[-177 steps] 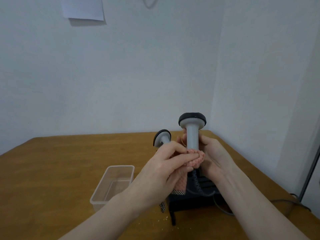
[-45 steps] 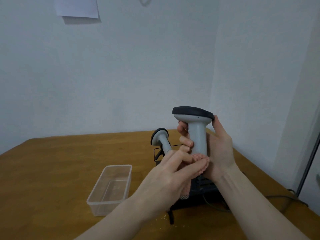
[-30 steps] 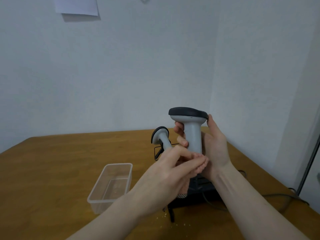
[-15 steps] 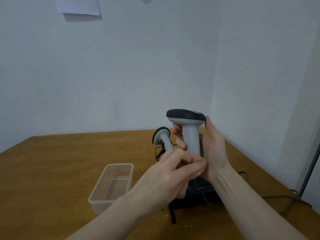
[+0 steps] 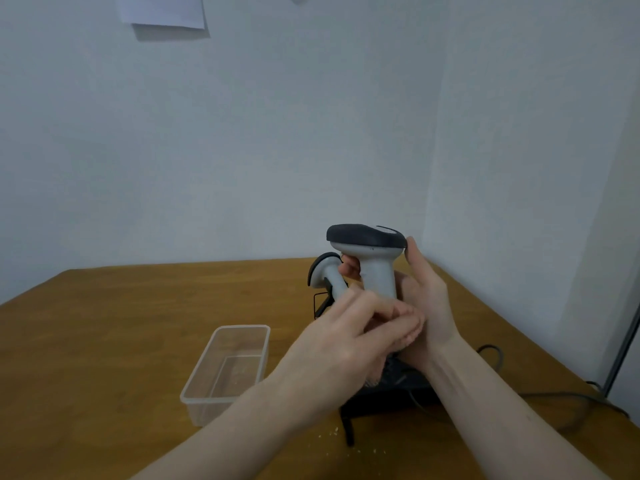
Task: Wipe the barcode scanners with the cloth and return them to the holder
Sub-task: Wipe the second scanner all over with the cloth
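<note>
The light grey handheld barcode scanner with a black cap on its head (image 5: 372, 258) stands upright in the air above the black wire holder (image 5: 388, 389), near the right rear part of the brown wooden table (image 5: 121, 327). The right hand (image 5: 427, 303) curls round its handle from behind, fingertips showing at the front under the head. The left hand (image 5: 349, 344) curls its fingers against the lower end of the handle; the cloth is hidden under them, so whether it pinches the cloth cannot be told. No brand or writing can be read on the scanner. A second grey scanner with a black head (image 5: 327, 275) leans just behind and to the left, seated in the holder. A dark cable (image 5: 554, 396) runs from the holder toward the right edge of the table. To the left lies a clear rectangular plastic container (image 5: 228, 368), and pale crumbs (image 5: 332, 434) dot the wood in front of the holder. Plain pale walls meet in a corner behind, with a white sheet of paper (image 5: 162, 10) fixed high up, nothing legible on it.
</note>
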